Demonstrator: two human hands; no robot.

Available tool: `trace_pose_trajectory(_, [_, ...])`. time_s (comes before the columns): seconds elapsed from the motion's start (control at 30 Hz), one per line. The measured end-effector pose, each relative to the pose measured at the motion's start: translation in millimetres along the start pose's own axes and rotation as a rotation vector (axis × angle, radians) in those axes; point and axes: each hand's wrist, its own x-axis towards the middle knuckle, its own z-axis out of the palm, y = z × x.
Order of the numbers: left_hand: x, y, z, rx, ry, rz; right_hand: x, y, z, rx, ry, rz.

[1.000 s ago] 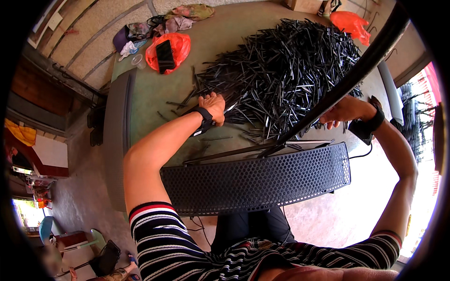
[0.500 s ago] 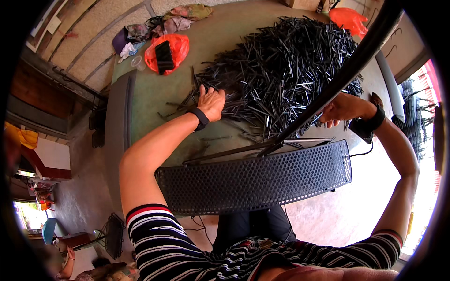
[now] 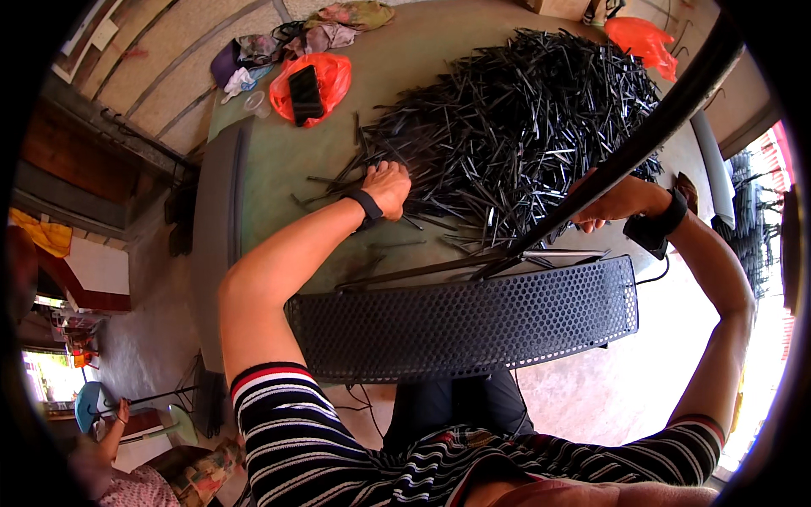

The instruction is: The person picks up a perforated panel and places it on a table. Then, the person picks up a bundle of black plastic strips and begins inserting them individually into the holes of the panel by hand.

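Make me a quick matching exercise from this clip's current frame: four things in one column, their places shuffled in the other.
Things:
1. Left hand
2. Phone
3. Right hand
4. Perforated panel

Places:
A. On a red-orange bag
B. Just above the dark trousers in the picture
C. At the left side of the heap of black strips
D. Partly hidden by the slanting dark pole

Pairs: 1-C, 2-A, 3-D, 4-B

Pale block wall [image 3: 160,80] observed at upper left, smooth grey floor [image 3: 160,291] below, strong daylight [image 3: 750,401] entering at right.
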Motion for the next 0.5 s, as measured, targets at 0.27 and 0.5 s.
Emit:
trace_pose_trajectory(0.27, [5.4,-18.2,7.5,-0.059,-0.044,0.152,19.6,9.2,-1.0,0.013,-0.073,-0.158])
trace_pose_trajectory(0.5, [12.4,-11.6,-0.9,-0.156,-0.073,0.117,-1.4,20.7,15.8,0.29,0.098,0.006])
